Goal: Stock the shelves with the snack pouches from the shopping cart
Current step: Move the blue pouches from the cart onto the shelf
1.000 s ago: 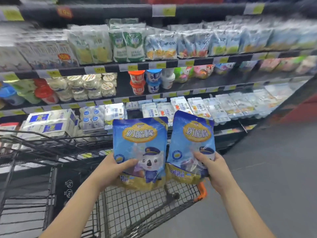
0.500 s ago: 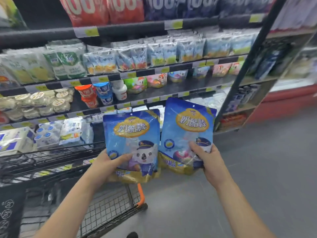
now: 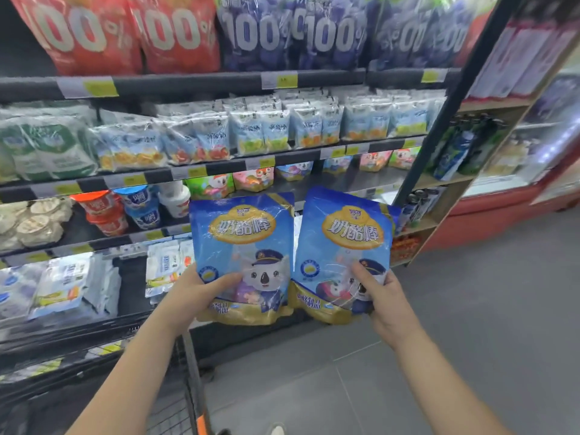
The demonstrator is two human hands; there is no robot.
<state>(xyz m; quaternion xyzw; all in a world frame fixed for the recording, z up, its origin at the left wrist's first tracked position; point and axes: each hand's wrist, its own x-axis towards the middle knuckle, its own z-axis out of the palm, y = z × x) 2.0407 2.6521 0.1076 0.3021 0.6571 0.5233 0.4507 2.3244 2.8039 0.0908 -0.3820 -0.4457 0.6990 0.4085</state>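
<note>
Blue glossy film, one pouch per hand: left hand (image 3: 194,296) pinches the left pouch (image 3: 241,246) low, and right hand (image 3: 387,298) grips the right pouch (image 3: 342,246) low. They are side by side, with shelves (image 3: 354,182) at 12 o'clock. Risk: with slick film held at the bottom, a top may flop, snag a shelf edge and slip free.

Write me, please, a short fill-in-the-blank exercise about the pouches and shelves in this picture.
1. The left hand and the right hand each grip ____ pouch.
2. The left pouch and the right pouch are mainly ____ in colour.
3. The big bags on the top shelf are printed with the number ____.
Missing words: one; blue; 100.
</note>
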